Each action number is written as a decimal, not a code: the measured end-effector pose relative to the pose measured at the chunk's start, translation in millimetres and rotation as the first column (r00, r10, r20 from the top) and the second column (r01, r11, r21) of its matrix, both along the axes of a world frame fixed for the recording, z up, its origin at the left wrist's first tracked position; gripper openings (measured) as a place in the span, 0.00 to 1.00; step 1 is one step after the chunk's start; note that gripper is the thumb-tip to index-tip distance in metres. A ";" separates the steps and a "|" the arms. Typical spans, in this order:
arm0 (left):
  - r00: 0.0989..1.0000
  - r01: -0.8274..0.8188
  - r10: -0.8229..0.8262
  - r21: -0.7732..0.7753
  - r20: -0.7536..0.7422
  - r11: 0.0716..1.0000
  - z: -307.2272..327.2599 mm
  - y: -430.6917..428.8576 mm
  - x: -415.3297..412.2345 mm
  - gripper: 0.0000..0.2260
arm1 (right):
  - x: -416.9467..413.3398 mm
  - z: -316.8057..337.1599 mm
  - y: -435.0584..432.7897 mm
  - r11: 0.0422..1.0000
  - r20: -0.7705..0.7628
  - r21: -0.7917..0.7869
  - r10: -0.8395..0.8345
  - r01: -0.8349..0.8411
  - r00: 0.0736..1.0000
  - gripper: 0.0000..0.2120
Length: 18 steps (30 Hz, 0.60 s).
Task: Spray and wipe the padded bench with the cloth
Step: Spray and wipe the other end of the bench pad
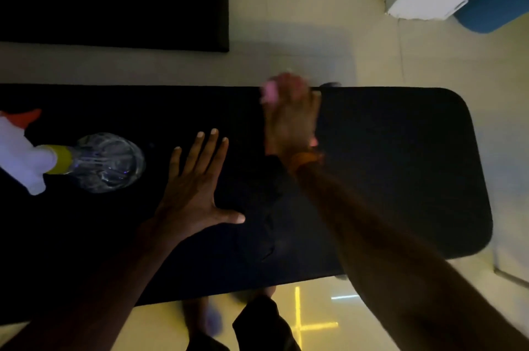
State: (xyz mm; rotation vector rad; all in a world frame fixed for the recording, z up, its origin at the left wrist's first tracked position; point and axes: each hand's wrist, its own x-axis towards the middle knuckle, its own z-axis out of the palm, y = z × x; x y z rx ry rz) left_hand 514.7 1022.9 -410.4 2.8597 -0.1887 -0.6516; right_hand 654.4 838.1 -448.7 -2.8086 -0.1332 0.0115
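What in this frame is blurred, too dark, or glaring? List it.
Head view: the right hand is motion-blurred at the bench's far edge; the black bench swallows the dark cloth; yellow glare streaks the floor; the left hand and spray bottle read sharply.

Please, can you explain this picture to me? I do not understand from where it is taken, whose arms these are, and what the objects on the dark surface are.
There is no machine here. A camera worn on a person's head looks down at their own two arms. The long dark surface is the padded bench, standing on a pale floor. The left hand lies flat and open on it. The right hand reaches to the far edge and is blurred from motion; something pink, probably the cloth, shows at its fingers, but the blur hides the grip. At the left, a clear spray bottle with a white and red head lies on its side, untouched.
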 end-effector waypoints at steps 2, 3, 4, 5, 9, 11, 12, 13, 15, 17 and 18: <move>0.999 -0.038 0.038 0.013 -0.012 0.999 1.7 0.6 -2.4 0.68 | -17.1 -4.9 17.4 0.881 0.013 -0.042 0.472 -0.471 0.881 0.28; 0.998 -0.056 0.056 0.014 -0.015 0.998 2.4 0.4 -4.4 0.68 | -11.8 -3.4 7.9 0.847 0.006 -0.062 0.528 -0.527 0.849 0.29; 0.997 -0.070 0.070 0.012 -0.011 0.997 3.0 -0.1 -6.5 0.68 | -1.3 -3.1 -5.7 0.891 0.010 -0.084 0.450 -0.447 0.893 0.30; 0.997 -0.076 0.076 0.011 -0.009 0.997 3.3 -0.5 -8.3 0.67 | 9.4 -5.0 -19.7 0.964 0.001 -0.089 0.253 -0.251 0.968 0.31; 0.994 -0.113 0.113 -0.003 0.012 0.994 4.1 -0.2 -15.1 0.66 | -12.3 3.1 6.6 0.992 -0.040 -0.064 0.107 -0.109 0.993 0.30; 0.992 -0.128 0.128 -0.013 0.018 0.992 5.4 0.7 -20.5 0.65 | -34.0 -1.8 17.7 0.860 0.001 -0.100 0.504 -0.501 0.864 0.29; 0.992 -0.128 0.128 -0.020 0.018 0.992 5.6 1.7 -24.9 0.65 | -27.2 -1.5 10.7 0.829 0.010 -0.111 0.553 -0.548 0.833 0.29; 0.991 -0.128 0.129 -0.028 0.020 0.991 5.9 3.8 -30.5 0.64 | -16.4 -0.5 2.9 0.890 0.022 -0.107 0.448 -0.443 0.894 0.29; 0.992 -0.123 0.124 -0.040 0.029 0.992 5.4 11.4 -43.5 0.63 | 0.7 1.6 -2.4 0.997 -0.046 -0.058 -0.045 0.043 0.998 0.31; 0.993 -0.115 0.116 -0.035 0.025 0.993 5.5 18.4 -55.1 0.61 | -9.8 5.2 26.4 0.993 -0.100 -0.013 -0.116 0.116 0.988 0.31; 0.993 -0.117 0.118 -0.032 0.028 0.993 5.3 22.3 -61.3 0.60 | -26.8 7.8 47.3 0.995 -0.059 -0.021 0.099 -0.100 0.993 0.30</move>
